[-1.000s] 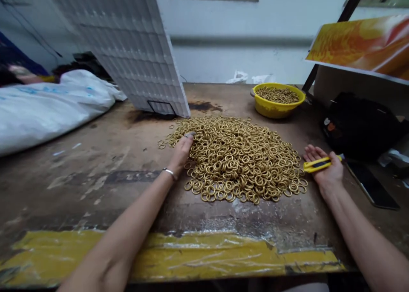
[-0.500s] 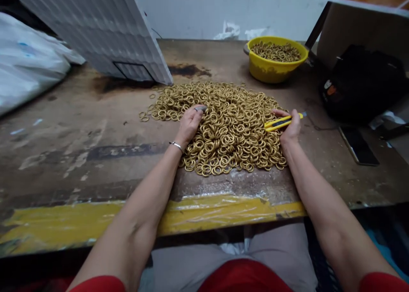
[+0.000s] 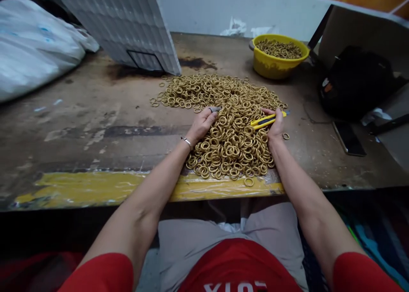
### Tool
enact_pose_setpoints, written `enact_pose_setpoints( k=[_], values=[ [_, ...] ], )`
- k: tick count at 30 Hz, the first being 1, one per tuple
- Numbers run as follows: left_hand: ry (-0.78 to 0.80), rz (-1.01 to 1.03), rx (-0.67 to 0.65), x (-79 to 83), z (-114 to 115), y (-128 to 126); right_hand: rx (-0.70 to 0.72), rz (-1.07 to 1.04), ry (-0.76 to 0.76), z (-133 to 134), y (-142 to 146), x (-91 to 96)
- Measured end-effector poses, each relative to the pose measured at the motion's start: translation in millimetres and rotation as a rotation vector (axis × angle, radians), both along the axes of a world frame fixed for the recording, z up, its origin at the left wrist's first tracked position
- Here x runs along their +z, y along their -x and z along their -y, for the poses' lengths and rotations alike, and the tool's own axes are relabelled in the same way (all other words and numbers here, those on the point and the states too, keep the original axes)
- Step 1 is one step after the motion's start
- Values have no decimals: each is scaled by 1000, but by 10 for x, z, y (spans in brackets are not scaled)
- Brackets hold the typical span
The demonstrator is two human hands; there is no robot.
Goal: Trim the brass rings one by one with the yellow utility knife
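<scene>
A heap of gold-coloured rings [image 3: 233, 143] spreads over the worktable, reaching its taped front edge. My left hand [image 3: 204, 123] presses against the heap's left side, open, with some fingers hidden among the rings. One of its fingers has a grey cover on the tip, and a bracelet circles the wrist. At the right side of the heap, my right hand [image 3: 275, 123] is closed on a yellow box cutter [image 3: 263, 121] while its fingers also touch the rings. A single loose ring [image 3: 285, 136] lies just right of that wrist.
A yellow basin [image 3: 276, 66] of similar rings stands at the back right. Near it are a black bag [image 3: 354, 85] and a phone [image 3: 348, 138]. A white ridged panel [image 3: 128, 27] leans at the back left, beside a white plastic sack [image 3: 38, 49].
Both hands have drawn the near part of the heap toward the front edge, and rings now lie on the yellow tape. The hands are closer together. The view has shifted slightly.
</scene>
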State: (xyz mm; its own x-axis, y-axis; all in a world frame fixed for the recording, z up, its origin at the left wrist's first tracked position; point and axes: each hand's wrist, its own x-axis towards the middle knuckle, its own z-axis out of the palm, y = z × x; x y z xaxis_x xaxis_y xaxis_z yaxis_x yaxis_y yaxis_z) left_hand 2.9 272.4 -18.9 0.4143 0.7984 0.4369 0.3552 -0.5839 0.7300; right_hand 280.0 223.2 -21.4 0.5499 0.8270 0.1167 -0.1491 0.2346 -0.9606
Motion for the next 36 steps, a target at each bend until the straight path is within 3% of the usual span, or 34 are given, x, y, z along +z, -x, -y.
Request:
enact_pose_setpoints(
  k=[4,7,12,15,17,19,20,22,24,28,32,36],
  values=[
    [22,-68,1,28,100,25,4,19,-8,45,10,-25],
    [6,-161,71,63,134,80,22,61,16,52,-31,-51],
    [-236,-292,294,261,276,240,16,111,36,63,-169,-10],
    [-415,-365,374,430,741,217,10,224,33,100,-256,133],
    [-516,-408,245,470,1240,94,2,308,-8,129,-290,253],
    [-558,-419,-46,405,1777,-89,13,307,-45,155,-297,357],
    [-552,-415,-130,340,2017,-186,26,282,-49,167,-292,398],
    [-544,-397,-235,181,2379,-359,50,234,-41,197,-270,469],
    [-547,-422,-265,40,2566,-476,50,206,-43,250,-237,549],
    [-480,-467,-226,-70,2597,-536,64,164,-129,473,-139,805],
    [-446,-365,-207,-48,2542,-485,239,132,-140,896,-4,1031],
    [-372,-223,-117,-45,2533,-388,338,47,-30,1466,134,968]
  ],
)
